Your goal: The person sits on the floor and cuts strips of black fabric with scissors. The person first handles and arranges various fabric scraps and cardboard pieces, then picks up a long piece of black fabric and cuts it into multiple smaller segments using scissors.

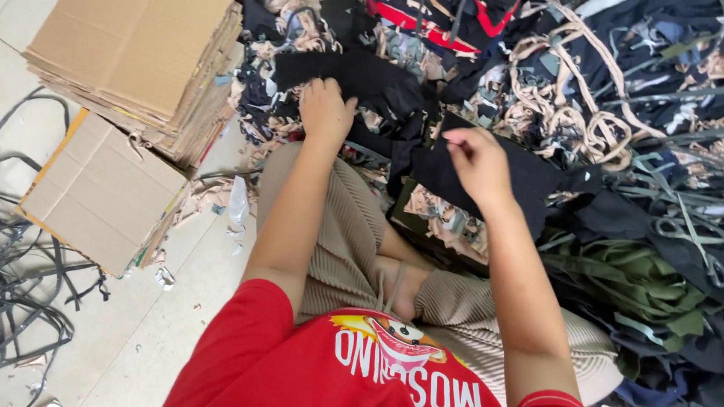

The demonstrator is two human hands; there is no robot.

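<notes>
A big heap of fabric scraps point(573, 90) in black, beige, navy and green fills the right and top of the view. My left hand point(326, 111) reaches into the heap and grips a long black cloth piece point(354, 75). Closer to me, my right hand point(477, 164) pinches the edge of another black fabric piece point(528, 177) that lies over the pile. I sit on the floor in beige ribbed trousers and a red shirt, knees against the heap.
Stacks of flattened cardboard point(143, 60) lie at the upper left, with another cardboard sheet point(98, 196) below them. Black straps point(34, 294) trail over the pale tiled floor at the far left. Green cloth point(633, 279) lies at the right.
</notes>
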